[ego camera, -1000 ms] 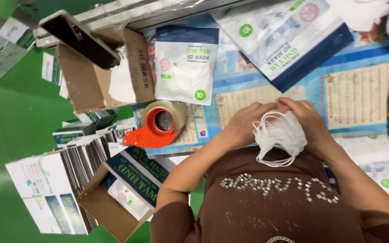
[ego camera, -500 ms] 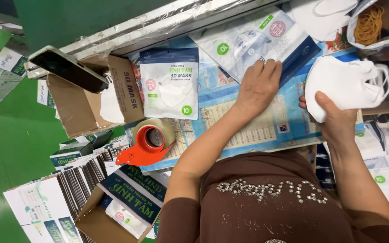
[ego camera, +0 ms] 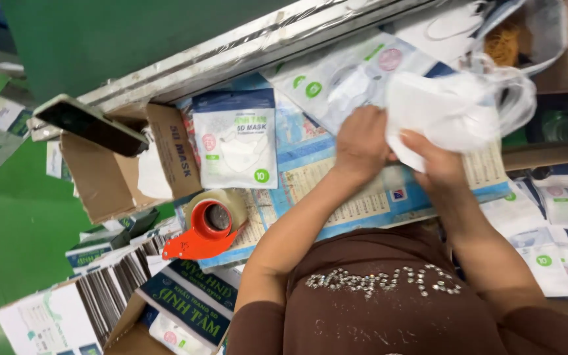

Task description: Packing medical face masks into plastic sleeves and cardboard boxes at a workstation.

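Observation:
My right hand (ego camera: pixel 436 165) grips a stack of white face masks (ego camera: pixel 451 112) with loose ear loops, held over the table's blue printed sheet (ego camera: pixel 369 197). My left hand (ego camera: pixel 361 143) sits right beside it, fingers closed on the lower edge of a clear, blue-trimmed mask pouch (ego camera: pixel 346 79) lying flat on the table. The masks touch the pouch's right side. Whether any mask is inside the pouch is hidden by the stack.
A filled mask pack (ego camera: pixel 235 148) lies to the left, next to an open cardboard box (ego camera: pixel 165 158) with a phone (ego camera: pixel 90 125) on it. An orange tape dispenser (ego camera: pixel 205 227) stands nearer me. Green printed cartons (ego camera: pixel 189 302) are at lower left, empty pouches (ego camera: pixel 553 223) at right, rubber bands (ego camera: pixel 504 43) at the top.
My hands parted from holding the masks together; the left reached up to the pouch while the right carried the masks right. Now the right has brought the masks back beside the left.

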